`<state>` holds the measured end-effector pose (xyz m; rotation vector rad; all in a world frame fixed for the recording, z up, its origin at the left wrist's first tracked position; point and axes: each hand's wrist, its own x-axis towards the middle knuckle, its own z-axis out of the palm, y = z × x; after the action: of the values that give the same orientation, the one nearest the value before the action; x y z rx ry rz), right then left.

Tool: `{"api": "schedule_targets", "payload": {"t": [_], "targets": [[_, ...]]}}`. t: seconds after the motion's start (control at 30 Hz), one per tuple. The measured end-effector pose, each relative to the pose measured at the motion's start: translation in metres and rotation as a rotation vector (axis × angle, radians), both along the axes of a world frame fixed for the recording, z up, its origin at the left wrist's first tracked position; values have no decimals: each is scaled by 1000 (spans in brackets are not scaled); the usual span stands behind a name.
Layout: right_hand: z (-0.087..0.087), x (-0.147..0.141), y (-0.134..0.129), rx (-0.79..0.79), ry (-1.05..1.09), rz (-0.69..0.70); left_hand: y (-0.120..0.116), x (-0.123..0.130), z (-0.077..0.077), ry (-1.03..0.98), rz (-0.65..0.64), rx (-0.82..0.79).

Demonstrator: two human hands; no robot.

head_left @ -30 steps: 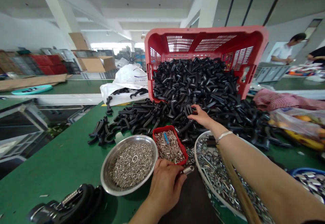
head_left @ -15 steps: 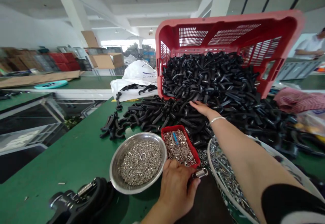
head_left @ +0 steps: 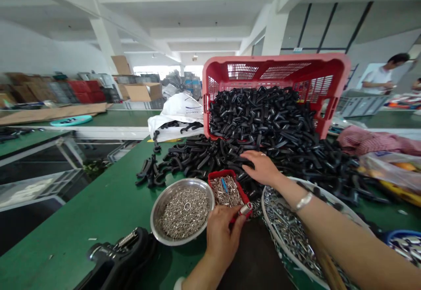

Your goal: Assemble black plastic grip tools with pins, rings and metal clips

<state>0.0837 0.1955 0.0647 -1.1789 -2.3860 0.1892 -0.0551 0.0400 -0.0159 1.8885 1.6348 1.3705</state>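
Note:
My left hand (head_left: 221, 233) pinches a silvery coil spring (head_left: 245, 209) between thumb and fingers, in front of the small red tray (head_left: 237, 179). A bit of something dark shows at the spring's lower end, mostly hidden by the fingers. Over the heap of black curved parts (head_left: 200, 154), my right hand (head_left: 262, 168) has its thumb and bent fingers around one black part, largely lost against the others. Small metal pins fill the red tray, with a blue stick-like thing (head_left: 224, 185) on them. Beside it stands a steel bowl (head_left: 154, 220) of tiny metal pieces, a ring lying on top.
A red crate (head_left: 276, 60) lies tipped with black parts spilling out. At the right is a wide white-rimmed tray (head_left: 268, 220) of metal hardware. Black assemblies with springs (head_left: 121, 255) lie front left. A blue-rimmed bowl (head_left: 391, 235) is far right. Another person (head_left: 378, 79) stands behind.
My right hand has drawn back from the heap by the crate, its fingers now bent around a black part. The left hand has shifted slightly left with the spring. The view has tilted up.

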Motion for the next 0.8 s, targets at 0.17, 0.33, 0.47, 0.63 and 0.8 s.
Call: {"api": "schedule_targets", "payload": {"t": [0.17,0.33,0.47,0.63,0.8], "targets": [[-3,11,-92,-577,331,214,-2,3,13,-280,-123,-99],[-25,22,-144,-523,608,32,-14,18,17,-407,-189,-178],[-30,34,-153,-487,752,-33,-23,33,16,-413,-209,-220],[-14,57,-153,-390,900,-150,1,29,34,-162,-442,-249],[-19,84,-160,-425,728,-212,79,8,63,388,-155,-89]]}}
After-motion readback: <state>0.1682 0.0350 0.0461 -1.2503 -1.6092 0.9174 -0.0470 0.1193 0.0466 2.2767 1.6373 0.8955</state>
